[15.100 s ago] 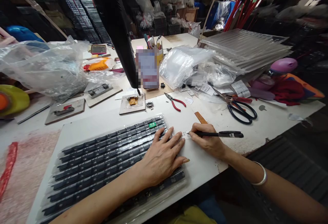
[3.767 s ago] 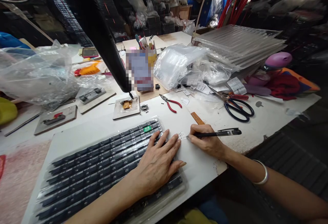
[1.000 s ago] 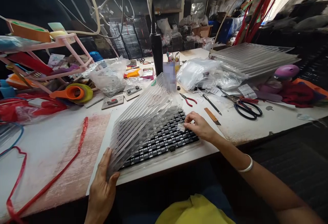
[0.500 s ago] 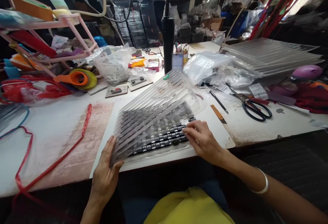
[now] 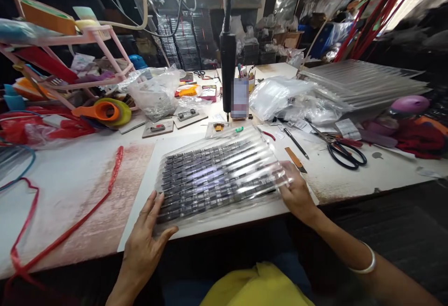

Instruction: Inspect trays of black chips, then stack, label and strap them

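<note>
A clear ribbed plastic tray (image 5: 261, 149) lies over rows of small dark parts (image 5: 189, 180) on the white board. The dark parts show through it with glare on top; their kind is hard to make out. My left hand (image 5: 145, 233) rests against the tray's near left corner, fingers stretched and thumb apart. At the right end, my right hand (image 5: 296, 191) is closed on the edge of the clear tray, its fingertips partly seen through the plastic.
A black upright tool (image 5: 228, 63) hangs behind the tray. Scissors (image 5: 346, 154), an orange-handled cutter (image 5: 295, 159) and a black pen (image 5: 296, 142) lie right. Plastic bags (image 5: 280, 98) and stacked clear trays (image 5: 367, 81) stand behind. Red ribbon (image 5: 77, 222) crosses the left side.
The clear tray has come down from a tilt to lie nearly flat over the dark parts. My right hand has left the dark parts and taken hold of the tray's right edge.
</note>
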Available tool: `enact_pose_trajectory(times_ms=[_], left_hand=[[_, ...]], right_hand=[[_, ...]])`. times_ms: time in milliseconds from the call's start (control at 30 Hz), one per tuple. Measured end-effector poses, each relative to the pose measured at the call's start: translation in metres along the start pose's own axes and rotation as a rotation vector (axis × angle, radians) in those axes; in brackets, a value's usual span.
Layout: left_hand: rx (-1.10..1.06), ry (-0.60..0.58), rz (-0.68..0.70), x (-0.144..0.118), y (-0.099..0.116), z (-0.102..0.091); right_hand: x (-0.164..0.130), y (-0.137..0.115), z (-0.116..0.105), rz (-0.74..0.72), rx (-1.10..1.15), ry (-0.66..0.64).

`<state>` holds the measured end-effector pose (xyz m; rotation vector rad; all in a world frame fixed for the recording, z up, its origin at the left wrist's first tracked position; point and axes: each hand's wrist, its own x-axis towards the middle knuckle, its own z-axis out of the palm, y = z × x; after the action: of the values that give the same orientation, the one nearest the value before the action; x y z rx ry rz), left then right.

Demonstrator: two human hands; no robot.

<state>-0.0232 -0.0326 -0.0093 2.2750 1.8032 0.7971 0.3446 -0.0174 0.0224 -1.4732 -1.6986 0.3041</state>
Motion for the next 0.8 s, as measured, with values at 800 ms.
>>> enact_pose_trajectory(times_ms=[800], left_hand=[[0.549, -0.294, -0.276, 0.086, 0.034, -0.004]], right_hand=[[0.053, 0.009, 0.037, -0.101, -0.597, -0.371]])
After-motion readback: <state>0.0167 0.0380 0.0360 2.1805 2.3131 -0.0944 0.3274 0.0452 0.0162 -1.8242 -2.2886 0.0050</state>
